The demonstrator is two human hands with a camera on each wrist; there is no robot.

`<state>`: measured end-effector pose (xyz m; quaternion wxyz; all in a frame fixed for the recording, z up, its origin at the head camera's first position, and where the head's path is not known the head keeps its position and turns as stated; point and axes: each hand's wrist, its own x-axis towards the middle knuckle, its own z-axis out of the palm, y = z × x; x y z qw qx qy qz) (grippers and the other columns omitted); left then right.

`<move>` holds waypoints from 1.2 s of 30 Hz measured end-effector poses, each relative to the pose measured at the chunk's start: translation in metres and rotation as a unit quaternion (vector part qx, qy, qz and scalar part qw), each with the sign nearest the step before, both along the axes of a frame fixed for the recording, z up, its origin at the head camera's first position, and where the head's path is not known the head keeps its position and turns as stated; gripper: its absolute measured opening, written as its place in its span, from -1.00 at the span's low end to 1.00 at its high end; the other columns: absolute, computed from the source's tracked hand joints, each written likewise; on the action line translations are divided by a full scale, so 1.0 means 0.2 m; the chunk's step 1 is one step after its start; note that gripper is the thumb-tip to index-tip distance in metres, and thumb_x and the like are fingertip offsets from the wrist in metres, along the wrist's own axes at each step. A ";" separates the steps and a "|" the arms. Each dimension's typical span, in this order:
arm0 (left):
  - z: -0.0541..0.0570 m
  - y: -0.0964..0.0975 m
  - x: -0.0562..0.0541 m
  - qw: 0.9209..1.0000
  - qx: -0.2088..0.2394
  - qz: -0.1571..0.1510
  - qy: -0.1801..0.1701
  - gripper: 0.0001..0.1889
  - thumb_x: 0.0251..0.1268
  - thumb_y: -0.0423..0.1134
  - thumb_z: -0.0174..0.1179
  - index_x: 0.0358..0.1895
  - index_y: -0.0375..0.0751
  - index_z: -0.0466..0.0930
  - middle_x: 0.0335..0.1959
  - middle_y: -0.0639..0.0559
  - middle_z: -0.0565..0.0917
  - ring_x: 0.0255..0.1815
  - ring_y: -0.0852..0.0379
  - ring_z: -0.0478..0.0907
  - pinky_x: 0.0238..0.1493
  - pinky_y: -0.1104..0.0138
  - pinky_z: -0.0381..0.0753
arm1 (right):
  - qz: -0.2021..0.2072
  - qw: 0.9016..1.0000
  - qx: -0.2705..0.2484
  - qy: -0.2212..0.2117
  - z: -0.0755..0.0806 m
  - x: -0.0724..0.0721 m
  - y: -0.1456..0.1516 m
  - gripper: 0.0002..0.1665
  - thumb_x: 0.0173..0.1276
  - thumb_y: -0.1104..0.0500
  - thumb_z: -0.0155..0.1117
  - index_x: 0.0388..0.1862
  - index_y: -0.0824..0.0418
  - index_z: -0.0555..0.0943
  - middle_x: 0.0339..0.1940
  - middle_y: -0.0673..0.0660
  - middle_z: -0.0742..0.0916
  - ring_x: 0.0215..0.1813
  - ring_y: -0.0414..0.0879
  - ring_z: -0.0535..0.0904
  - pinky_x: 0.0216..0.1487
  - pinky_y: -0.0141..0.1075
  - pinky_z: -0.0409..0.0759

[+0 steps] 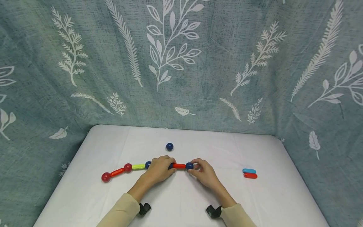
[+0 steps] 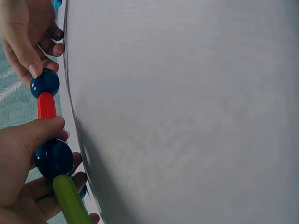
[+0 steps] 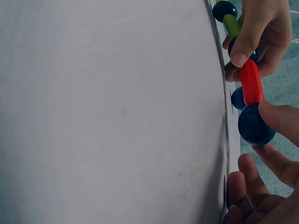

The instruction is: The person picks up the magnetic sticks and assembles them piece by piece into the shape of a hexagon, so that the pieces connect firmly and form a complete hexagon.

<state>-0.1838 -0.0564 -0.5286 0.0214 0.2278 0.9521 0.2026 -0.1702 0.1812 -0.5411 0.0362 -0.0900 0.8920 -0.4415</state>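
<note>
Pinching the end blue ball (image 1: 189, 166) between thumb and fingers of the right hand (image 1: 204, 175), lower centre; gripping the next blue ball (image 2: 54, 159) with the left hand (image 1: 160, 168), along a rod-and-ball chain (image 1: 138, 166) stretching to the lower left. Reaching in on forearms (image 1: 139, 190) slanting from the bottom edge.

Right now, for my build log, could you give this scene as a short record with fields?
Left hand: grips inner blue ball of the chain
Right hand: pinches end blue ball
Linking those balls: red rod
Chain's left end: red ball
Loose beyond chain: another blue ball
Loose at right: light-blue rod, second red rod
Surface: white table
</note>
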 end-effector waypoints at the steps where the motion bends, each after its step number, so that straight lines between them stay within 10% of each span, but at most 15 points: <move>1: 0.00 0.00 0.00 1.000 0.001 -0.001 0.000 -0.73 0.33 -0.02 0.33 -0.01 -0.03 0.69 -0.13 0.06 0.66 -0.10 0.07 0.58 -0.06 0.03 0.52 | 0.001 1.000 -0.001 0.001 0.00 0.00 0.00 -0.61 0.23 0.07 0.50 0.03 0.09 0.66 -0.30 0.03 0.61 -0.38 -0.10 0.44 -0.39 -0.23 0.41; 24: 0.01 0.03 0.00 1.000 -0.014 -0.008 0.008 -0.70 0.33 0.00 0.32 0.04 0.01 0.70 -0.10 0.04 0.67 -0.06 0.04 0.60 -0.08 0.01 0.53 | -0.009 1.000 0.003 0.013 0.01 0.02 0.01 -0.59 0.24 0.11 0.50 0.05 0.12 0.65 -0.31 0.03 0.63 -0.38 -0.11 0.44 -0.40 -0.26 0.41; 36: 0.01 0.03 0.00 1.000 -0.010 -0.007 0.007 -0.70 0.35 -0.01 0.31 0.06 0.00 0.69 -0.09 0.04 0.67 -0.04 0.03 0.60 -0.05 0.00 0.52 | -0.082 0.996 0.027 0.014 0.10 0.14 0.30 -0.62 0.32 0.15 0.45 0.11 0.11 0.64 -0.22 0.09 0.62 -0.32 -0.08 0.43 -0.36 -0.28 0.40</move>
